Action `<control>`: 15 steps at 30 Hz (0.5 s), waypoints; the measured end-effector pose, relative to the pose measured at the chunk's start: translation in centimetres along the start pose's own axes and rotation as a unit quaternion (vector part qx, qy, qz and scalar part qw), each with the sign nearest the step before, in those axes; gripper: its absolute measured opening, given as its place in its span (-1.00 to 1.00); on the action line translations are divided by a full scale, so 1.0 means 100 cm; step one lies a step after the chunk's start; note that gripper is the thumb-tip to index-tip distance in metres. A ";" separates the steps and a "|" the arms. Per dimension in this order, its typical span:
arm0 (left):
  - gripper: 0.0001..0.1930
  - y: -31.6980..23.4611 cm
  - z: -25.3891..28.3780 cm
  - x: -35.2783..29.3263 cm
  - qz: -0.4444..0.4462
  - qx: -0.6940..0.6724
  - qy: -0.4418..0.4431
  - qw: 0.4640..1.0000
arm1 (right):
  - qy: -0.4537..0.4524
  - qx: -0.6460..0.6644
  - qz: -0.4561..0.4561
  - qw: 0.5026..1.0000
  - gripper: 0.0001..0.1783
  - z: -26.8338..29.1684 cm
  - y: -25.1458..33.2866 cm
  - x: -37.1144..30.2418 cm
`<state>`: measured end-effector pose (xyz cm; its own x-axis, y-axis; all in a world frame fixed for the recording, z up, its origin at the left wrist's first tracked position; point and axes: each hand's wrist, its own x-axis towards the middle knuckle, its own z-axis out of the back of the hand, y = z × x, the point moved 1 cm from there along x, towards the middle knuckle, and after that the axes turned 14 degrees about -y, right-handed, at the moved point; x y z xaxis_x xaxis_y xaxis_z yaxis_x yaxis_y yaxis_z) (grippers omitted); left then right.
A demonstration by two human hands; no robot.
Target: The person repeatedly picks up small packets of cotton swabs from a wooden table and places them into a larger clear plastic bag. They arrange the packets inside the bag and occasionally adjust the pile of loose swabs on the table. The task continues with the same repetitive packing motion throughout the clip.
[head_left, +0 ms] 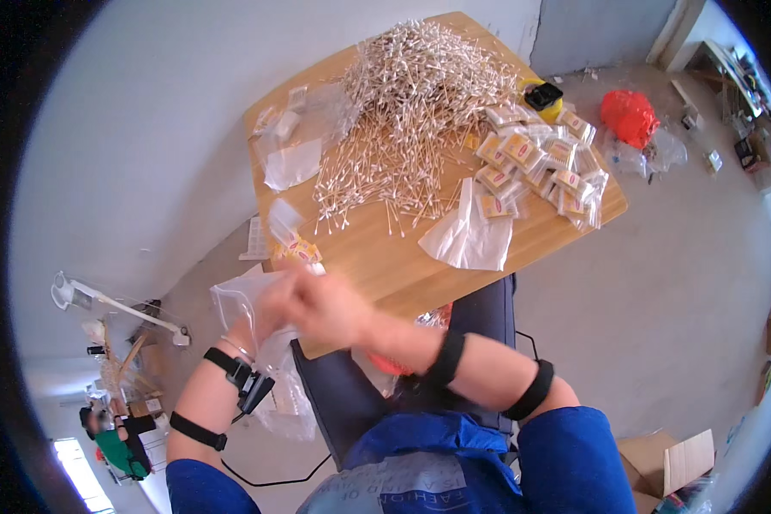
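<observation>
At the table's near left corner my hands are together, blurred by motion. My left hand (271,310) is closed on a clear plastic bag (230,300), which hangs around it and below the table edge; part of this hand is hidden. My right hand (330,308) crosses in front, close against the left, its fingers curled but too smeared to show what they hold. Just beyond them lie yellow-and-white printed cards (298,250) beside a clear bag. A big heap of cotton swabs (420,77) covers the far part of the table, with loose swabs spilling nearer.
Bagged packets (522,152) are piled on the wooden table (377,270) at right, near a yellow container (543,98) with a black top. A white bag (471,236) lies by the front edge. A red bag (630,118) and an open carton (677,463) are on the floor.
</observation>
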<state>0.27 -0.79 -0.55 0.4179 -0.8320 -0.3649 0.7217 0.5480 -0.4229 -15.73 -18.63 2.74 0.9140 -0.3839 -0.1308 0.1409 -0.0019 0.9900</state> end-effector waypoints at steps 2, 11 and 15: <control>-0.45 -0.038 0.005 0.006 0.007 -0.056 0.001 0.998 | -0.157 -0.092 0.165 0.969 -0.54 0.032 -0.045 0.019; -0.72 -0.065 0.070 -0.053 0.097 0.062 -0.073 0.991 | -0.437 -0.578 0.024 0.689 -0.11 0.259 -0.097 0.039; -0.68 -0.085 0.083 -0.084 0.108 0.020 -0.161 0.981 | -0.407 -0.563 -0.053 0.718 -0.08 0.262 -0.101 0.045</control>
<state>-4.79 0.79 13.01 0.7113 -0.6849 -0.1579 0.6156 0.7155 -0.3304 -23.01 -44.47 -6.45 0.4150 -0.8499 0.3246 0.8300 0.4998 0.2476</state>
